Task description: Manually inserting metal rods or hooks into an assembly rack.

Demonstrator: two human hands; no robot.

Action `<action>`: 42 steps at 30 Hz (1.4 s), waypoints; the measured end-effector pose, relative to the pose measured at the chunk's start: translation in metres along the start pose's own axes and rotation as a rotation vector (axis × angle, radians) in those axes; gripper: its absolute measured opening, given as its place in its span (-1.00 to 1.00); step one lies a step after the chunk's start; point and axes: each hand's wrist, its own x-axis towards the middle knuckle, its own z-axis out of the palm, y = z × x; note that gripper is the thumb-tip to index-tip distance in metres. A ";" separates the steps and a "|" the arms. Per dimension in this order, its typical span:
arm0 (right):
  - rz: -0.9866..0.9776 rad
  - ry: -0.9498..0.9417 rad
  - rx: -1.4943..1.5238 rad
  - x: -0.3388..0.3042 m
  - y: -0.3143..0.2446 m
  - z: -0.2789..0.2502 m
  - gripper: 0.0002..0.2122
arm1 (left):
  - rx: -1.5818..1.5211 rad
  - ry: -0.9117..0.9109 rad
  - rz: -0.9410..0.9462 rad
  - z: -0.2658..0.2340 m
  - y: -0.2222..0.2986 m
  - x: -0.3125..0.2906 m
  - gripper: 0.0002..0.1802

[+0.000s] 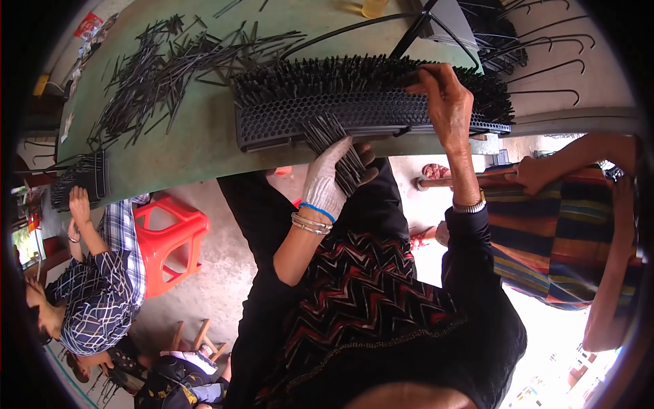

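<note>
My left hand (327, 178), in a white knit glove with bracelets at the wrist, is closed around a bundle of thin black sticks (325, 131). The bundle's upper ends lean against the front of a long black panel full of round holes (327, 112). A dense row of upright black sticks (327, 73) stands along the panel's far side. My right hand (447, 109), bare, is over the panel's right part with its thumb and forefinger drawn together. Whatever lies between those fingertips is hidden or too small to name.
Loose black sticks (170, 78) lie heaped on the green table (204, 150). A yellow cup (374, 8) stands at its far edge. Hooked black rods (558, 92) jut out at right. One co-worker (95, 286) sits left by a red stool (174, 238); another person (565, 225) is at right.
</note>
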 end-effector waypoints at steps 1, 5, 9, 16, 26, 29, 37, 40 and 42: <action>-0.016 -0.013 -0.043 0.001 -0.003 -0.002 -0.90 | 0.000 0.001 0.000 -0.002 0.000 0.001 -0.82; -0.079 -0.063 -0.073 0.005 0.005 -0.009 -0.90 | -0.005 -0.013 0.005 0.000 0.000 0.001 -0.84; -0.102 -0.152 -0.049 0.014 0.006 -0.013 -0.90 | -0.005 0.024 0.058 0.003 -0.003 -0.005 -0.85; -0.187 -0.224 0.012 0.021 0.015 -0.013 -0.89 | 0.024 0.047 0.137 0.000 -0.007 -0.009 -0.85; -0.411 -0.193 -0.361 0.015 0.015 -0.007 -0.85 | 0.046 0.110 0.210 0.008 -0.016 -0.014 -0.81; -0.515 -0.119 -0.439 0.011 0.017 -0.002 -0.81 | 0.049 0.094 0.252 0.014 -0.020 -0.022 -0.80; 0.049 -0.571 0.289 -0.035 -0.030 0.020 -0.66 | 0.211 0.058 0.366 0.013 -0.025 -0.039 -0.78; 0.129 -0.662 0.430 -0.048 -0.027 0.043 -0.82 | 0.224 0.010 0.373 0.008 -0.022 -0.045 -0.84; 0.191 -0.683 0.500 -0.049 -0.027 0.047 -0.85 | 0.218 0.009 0.364 0.000 -0.018 -0.046 -0.84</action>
